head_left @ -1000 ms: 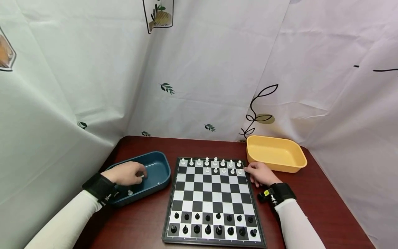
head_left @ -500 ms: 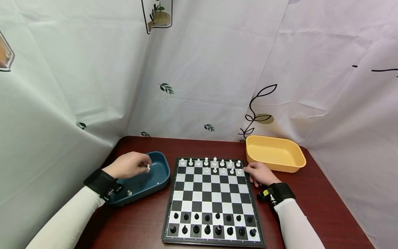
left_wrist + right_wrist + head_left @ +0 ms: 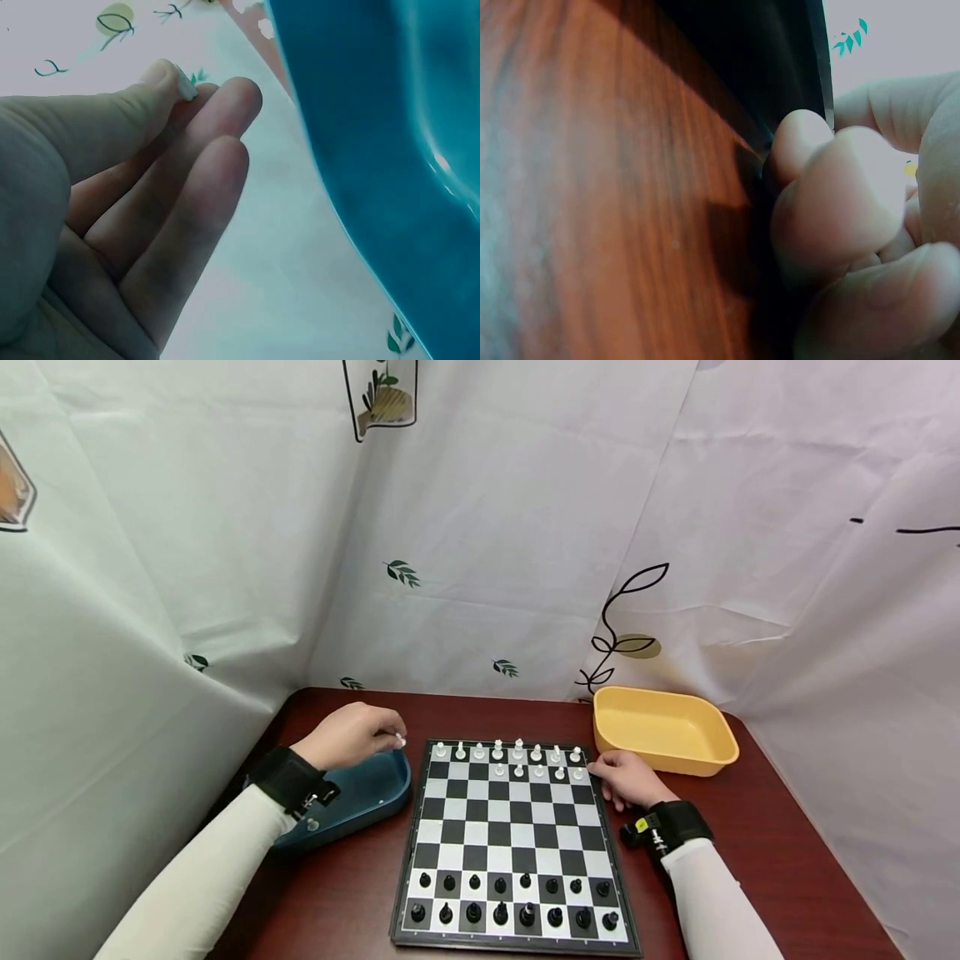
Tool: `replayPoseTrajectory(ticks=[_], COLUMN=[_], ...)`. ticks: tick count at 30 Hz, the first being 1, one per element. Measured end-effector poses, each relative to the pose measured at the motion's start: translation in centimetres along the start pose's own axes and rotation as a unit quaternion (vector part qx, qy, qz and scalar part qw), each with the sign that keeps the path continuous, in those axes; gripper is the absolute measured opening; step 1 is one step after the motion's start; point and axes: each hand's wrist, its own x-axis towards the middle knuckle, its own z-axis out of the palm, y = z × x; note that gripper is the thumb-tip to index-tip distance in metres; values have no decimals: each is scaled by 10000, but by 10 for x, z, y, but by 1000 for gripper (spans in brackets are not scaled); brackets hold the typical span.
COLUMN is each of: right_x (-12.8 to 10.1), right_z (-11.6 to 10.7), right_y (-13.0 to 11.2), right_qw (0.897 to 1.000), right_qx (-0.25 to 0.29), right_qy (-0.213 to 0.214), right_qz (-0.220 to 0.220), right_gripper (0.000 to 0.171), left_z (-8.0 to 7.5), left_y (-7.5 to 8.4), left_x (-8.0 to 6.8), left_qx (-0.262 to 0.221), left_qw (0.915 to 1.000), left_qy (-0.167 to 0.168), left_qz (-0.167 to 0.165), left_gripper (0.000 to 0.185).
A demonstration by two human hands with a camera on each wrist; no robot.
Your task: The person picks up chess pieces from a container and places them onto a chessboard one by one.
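1. The left hand [image 3: 351,737] hangs above the far rim of the dark blue oval plastic tray [image 3: 367,793], just left of the board's far-left corner. Its thumb and forefinger are pinched together on a small white plastic chess piece [image 3: 400,741].
2. The white piece pokes out of the fingertips toward the board. It is too small in the head view for its long axis or tilt to be judged. In the left wrist view only a sliver of white [image 3: 186,82] shows between thumb tip and forefinger; the other fingers [image 3: 196,201] lie loosely straight beside it.
3. The right hand [image 3: 628,779] rests on the dark red wooden table [image 3: 765,860] at the board's right edge, near the far-right corner. Its fingers are curled, fingertips touching the rim; the right wrist view shows them [image 3: 832,195] pressed against the board's black edge [image 3: 780,67].
4. The black-and-white folding chessboard [image 3: 510,827] lies flat, with its long side running away from the person. White pieces [image 3: 517,758] stand upright in its two far rows and black pieces [image 3: 513,897] in its two near rows.
5. A second small white piece [image 3: 312,824] lies in the tray's near end, by the left wristband.
6. A yellow rectangular plastic tub [image 3: 663,728] sits just beyond the right hand, beside the board's far-right corner.
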Motion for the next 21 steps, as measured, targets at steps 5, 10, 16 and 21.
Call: replayPoseTrajectory(ticks=[5, 10, 16, 21], right_x=[0, 0, 0, 0], right_z=[1, 1, 1, 1], right_y=[0, 1, 2, 2], right_qw=[10000, 10000, 10000, 10000], right_qx=[45, 57, 44, 60], right_qy=[-21, -33, -16, -23], right_qz=[1, -1, -13, -46], right_gripper=[32, 33, 33, 33], left_z=[7, 15, 27, 41], left_y=[15, 32, 50, 59], left_x=[18, 34, 50, 61], left_qx=[103, 268, 274, 374], left_qw=[9999, 9993, 9986, 9983], left_qy=[-23, -19, -81, -286], left_qz=[96, 271, 454, 346], left_gripper=[7, 6, 7, 8])
